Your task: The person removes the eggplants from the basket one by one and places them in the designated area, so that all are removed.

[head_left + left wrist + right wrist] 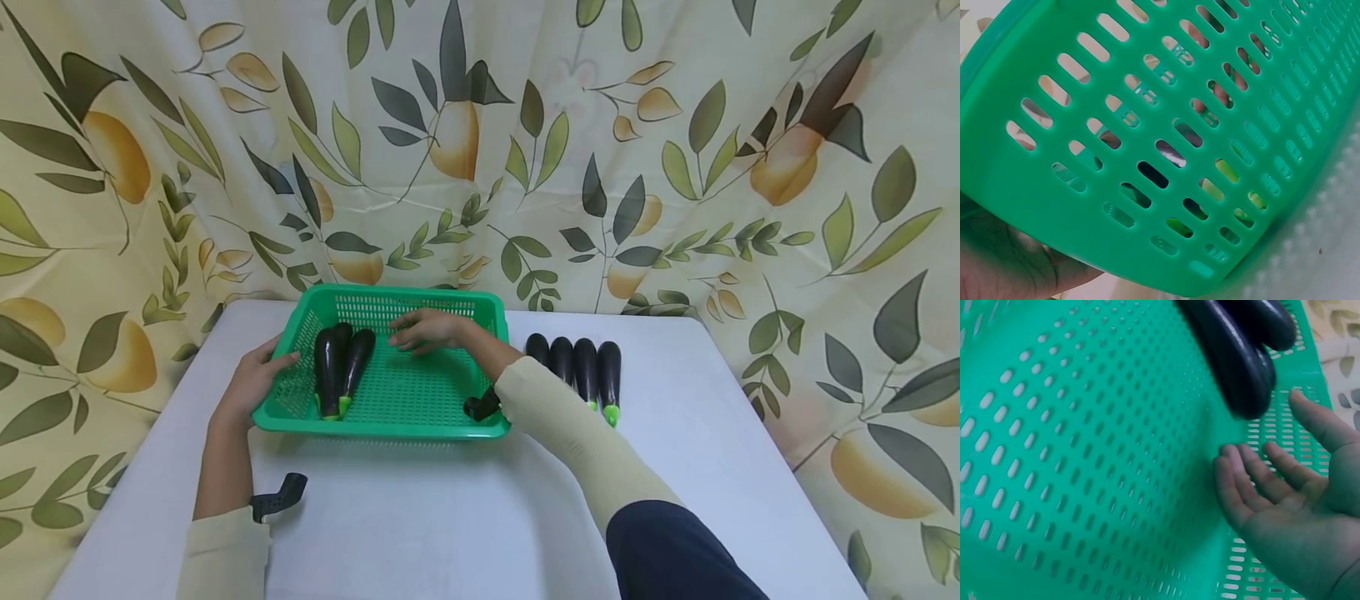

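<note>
A green plastic basket (382,431) with slotted walls sits on the white table. My left hand (250,385) grips its left rim, thumb over the edge and fingers along the outside. Three dark purple eggplants (327,371) lie together in the basket's left part, green stem ends toward me. Over the basket's middle reaches my right hand (429,330), with nothing in it. In the right wrist view its fingers (1260,472) are loosely bent, near the rounded ends of the eggplants (1244,369).
To the right of the basket, several more eggplants (609,371) lie side by side on the white table (675,467), partly hidden by my right forearm. A leaf-and-fruit patterned curtain (525,167) hangs behind the table and at its sides.
</note>
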A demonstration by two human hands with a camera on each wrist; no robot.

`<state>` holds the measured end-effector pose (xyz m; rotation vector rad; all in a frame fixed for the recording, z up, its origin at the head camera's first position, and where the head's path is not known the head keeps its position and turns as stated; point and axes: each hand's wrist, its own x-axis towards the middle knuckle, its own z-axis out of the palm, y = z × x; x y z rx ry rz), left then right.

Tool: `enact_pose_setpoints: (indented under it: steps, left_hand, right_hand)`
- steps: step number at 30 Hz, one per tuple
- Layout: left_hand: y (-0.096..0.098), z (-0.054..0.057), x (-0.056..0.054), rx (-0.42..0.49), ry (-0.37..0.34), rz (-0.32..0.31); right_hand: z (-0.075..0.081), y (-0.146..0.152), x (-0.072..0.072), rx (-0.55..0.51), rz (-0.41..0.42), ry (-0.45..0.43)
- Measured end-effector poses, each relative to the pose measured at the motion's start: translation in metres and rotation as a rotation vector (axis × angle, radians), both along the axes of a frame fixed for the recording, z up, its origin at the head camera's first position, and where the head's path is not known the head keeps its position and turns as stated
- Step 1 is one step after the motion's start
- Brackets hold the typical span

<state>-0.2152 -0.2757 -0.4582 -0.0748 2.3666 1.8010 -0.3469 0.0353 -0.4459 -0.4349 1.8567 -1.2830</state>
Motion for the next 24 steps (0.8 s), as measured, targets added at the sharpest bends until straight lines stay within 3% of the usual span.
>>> enact_pose_setpoints:
  steps: [15, 24]
  left_hand:
    - [-0.002, -0.001, 0.0, -0.001, -0.01, 0.004]
    - [-0.004, -0.005, -0.003, -0.017, -0.018, -0.002]
  right_hand:
    - [-0.013, -0.014, 0.004, -0.032, 0.219, 0.049]
    - [-0.017, -0.013, 0.005, -0.037, 0.281, 0.074]
